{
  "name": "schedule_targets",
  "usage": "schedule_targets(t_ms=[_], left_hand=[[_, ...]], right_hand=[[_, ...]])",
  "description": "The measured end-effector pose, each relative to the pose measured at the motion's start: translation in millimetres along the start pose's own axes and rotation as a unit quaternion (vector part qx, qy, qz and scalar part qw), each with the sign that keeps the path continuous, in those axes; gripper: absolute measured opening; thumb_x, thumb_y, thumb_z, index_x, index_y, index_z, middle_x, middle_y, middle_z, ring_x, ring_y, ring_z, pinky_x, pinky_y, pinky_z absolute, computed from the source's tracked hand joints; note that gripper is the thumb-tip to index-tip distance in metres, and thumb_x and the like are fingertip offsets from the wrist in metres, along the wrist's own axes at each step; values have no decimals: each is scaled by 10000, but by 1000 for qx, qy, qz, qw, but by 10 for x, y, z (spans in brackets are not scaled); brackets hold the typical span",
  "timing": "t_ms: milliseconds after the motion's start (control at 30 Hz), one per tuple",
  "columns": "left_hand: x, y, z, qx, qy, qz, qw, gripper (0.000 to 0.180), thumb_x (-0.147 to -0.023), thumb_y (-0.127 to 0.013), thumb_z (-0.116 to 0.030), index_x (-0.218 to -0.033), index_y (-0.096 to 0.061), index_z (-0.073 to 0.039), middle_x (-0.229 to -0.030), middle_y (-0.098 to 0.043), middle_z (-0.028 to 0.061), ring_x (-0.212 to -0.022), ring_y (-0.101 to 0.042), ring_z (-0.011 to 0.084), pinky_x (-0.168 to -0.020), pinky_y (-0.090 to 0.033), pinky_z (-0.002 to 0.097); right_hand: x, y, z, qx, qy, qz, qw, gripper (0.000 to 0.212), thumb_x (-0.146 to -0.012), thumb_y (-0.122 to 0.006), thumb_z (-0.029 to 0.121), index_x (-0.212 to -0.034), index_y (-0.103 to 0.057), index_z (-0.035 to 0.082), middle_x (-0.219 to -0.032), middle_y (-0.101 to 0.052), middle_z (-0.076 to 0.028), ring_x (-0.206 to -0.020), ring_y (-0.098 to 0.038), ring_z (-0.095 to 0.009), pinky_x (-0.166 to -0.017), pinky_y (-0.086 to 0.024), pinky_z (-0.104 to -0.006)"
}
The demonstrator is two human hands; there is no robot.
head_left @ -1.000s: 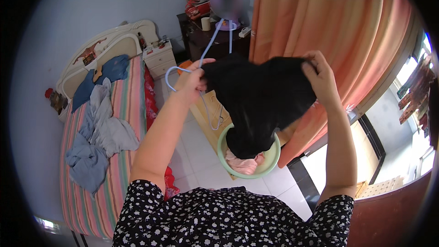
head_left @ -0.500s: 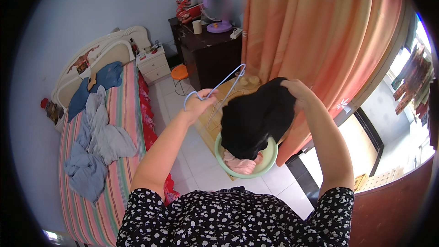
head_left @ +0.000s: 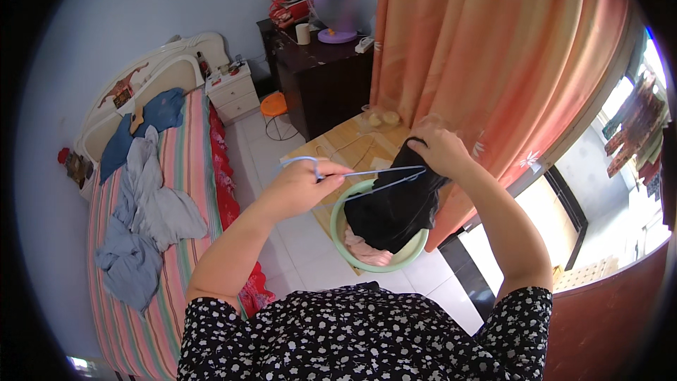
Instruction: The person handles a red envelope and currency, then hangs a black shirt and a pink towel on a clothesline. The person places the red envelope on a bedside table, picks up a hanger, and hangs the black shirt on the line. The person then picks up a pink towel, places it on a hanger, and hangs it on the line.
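Note:
My left hand (head_left: 305, 185) is closed on a blue clothes hanger (head_left: 377, 172) near its hook. The hanger's far end reaches across to the black garment (head_left: 391, 212), close to my right hand (head_left: 441, 148). That hand is closed on the upper edge of the garment and holds it up. The cloth hangs down over a pale green basin (head_left: 338, 229), its lower part touching or covering the inside. A light pink cloth (head_left: 368, 250) lies in the basin beneath it. Whether the hanger's end is inside the garment or only in front of it, I cannot tell.
The basin stands on a light wooden table (head_left: 338, 148), where another hanger (head_left: 352, 147) lies. An orange curtain (head_left: 486, 63) hangs close on the right. A striped bed (head_left: 190, 240) is at the left. A dark cabinet (head_left: 321, 85) with a purple fan (head_left: 337, 35) stands behind.
The hanger has swung from upright to nearly level, its end now at the black garment. My right hand has moved slightly left and lower, and the garment hangs straighter over the basin.

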State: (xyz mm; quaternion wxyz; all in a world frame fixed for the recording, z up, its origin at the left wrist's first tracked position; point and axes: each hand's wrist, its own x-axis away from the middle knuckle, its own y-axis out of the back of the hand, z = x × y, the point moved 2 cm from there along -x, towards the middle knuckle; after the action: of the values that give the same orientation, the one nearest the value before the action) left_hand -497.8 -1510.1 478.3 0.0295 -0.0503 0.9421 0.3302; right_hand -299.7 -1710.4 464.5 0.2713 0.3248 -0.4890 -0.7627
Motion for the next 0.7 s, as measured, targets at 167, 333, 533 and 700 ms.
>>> schedule_targets(t_ms=[167,333,533,700], left_hand=[[-296,-190,-134,-16,-3,49,999,211,-856,-594,-189,-1011,-670,-68,-845,-633,93,-759,-593,217,-694,-456,312],[-550,-651,-42,-5,-21,-79,997,328,-801,-655,-96,-1092,-520,-28,-806,-595,87,-694,-570,189,-640,-451,314],[-783,-767,277,99,-61,-120,986,431,-805,-672,-153,-1202,-540,-47,-896,-641,117,-824,-631,238,-740,-478,324],[-664,-629,144,212,19,-72,974,231,-836,-646,-84,-1061,-615,-43,-842,-626,5,-796,-576,99,-730,-458,239]], right_hand=[[79,68,430,-108,31,7,994,260,-855,-579,226,-1019,-646,35,-907,-650,-186,-874,-599,-364,-788,-461,-407],[21,61,561,-379,-39,46,923,299,-926,-542,176,-1139,-576,-31,-978,-640,-96,-909,-598,-182,-805,-467,-291],[140,287,759,-525,-119,151,829,410,-927,-565,230,-1256,-507,-9,-1041,-611,-75,-941,-579,-147,-813,-481,-280],[120,585,448,-169,-78,-6,982,283,-925,-546,200,-1129,-613,15,-946,-653,-99,-957,-580,-125,-829,-466,-274]])
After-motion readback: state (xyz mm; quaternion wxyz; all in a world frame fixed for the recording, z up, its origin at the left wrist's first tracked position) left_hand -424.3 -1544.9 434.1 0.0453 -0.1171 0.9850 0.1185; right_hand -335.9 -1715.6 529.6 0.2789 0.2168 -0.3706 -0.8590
